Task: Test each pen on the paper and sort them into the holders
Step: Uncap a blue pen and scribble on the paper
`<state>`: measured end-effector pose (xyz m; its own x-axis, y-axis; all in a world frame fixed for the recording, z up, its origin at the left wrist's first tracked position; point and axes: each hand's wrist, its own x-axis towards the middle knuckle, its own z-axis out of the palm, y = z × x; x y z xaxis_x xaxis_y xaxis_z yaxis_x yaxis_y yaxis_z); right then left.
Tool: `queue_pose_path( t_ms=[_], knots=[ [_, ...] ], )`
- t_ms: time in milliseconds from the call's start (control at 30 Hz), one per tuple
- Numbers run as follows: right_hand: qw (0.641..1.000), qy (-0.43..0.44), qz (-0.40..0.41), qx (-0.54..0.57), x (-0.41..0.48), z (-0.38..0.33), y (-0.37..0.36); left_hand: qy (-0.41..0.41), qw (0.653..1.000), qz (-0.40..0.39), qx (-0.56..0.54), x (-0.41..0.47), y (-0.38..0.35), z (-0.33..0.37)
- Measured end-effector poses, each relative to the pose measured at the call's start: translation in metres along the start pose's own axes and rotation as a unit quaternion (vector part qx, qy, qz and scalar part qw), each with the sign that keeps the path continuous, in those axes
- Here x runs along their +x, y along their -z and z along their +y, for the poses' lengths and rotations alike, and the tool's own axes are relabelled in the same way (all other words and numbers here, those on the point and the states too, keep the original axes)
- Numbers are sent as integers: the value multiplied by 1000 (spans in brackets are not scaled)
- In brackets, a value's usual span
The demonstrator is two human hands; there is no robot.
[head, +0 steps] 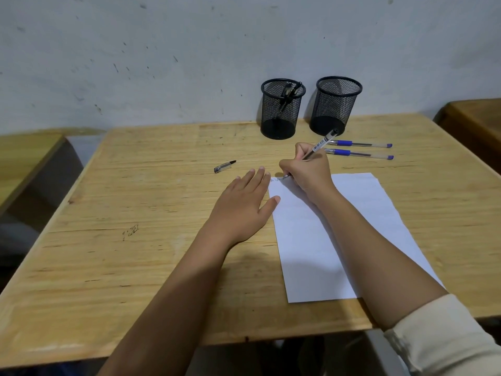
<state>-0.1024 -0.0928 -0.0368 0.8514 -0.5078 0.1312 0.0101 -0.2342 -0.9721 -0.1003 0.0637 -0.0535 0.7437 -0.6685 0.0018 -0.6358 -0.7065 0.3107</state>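
Note:
My right hand (307, 172) grips a black-ended clear pen (322, 143), its tip touching the top left corner of the white paper (339, 240), where faint scribbles show. My left hand (244, 204) lies flat on the table, its fingertips and thumb on the paper's left edge. A black pen cap (224, 166) lies on the table to the left. Two blue pens (360, 149) lie side by side behind the paper. At the back stand two black mesh holders: the left holder (282, 109) has black pens in it, the right holder (336, 105) looks empty.
The wooden table (135, 253) stands against a grey scuffed wall. Another wooden table (24, 156) is at the left and a darker one (477, 123) at the right. Small ink marks (130, 232) are on the tabletop.

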Motion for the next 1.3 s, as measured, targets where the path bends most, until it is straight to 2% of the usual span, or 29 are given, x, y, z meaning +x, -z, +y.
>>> queue_pose_path(
  t_ms=[1000, 1100, 1200, 1300],
  knots=[
    [999, -16, 29, -4, -6, -5, 1, 4, 1000, 5, 4, 1, -2, 2],
    [994, -40, 54, 87, -7, -6, 6, 5, 1000, 4, 4, 0, -1, 3],
    [978, -57, 21, 198, -8, -7, 12, 3, 1000, 9, 0, 0, 0, 3],
    [971, -67, -7, 232, -9, -8, 15, 5, 1000, 18, -13, -1, -1, 4]
  ],
)
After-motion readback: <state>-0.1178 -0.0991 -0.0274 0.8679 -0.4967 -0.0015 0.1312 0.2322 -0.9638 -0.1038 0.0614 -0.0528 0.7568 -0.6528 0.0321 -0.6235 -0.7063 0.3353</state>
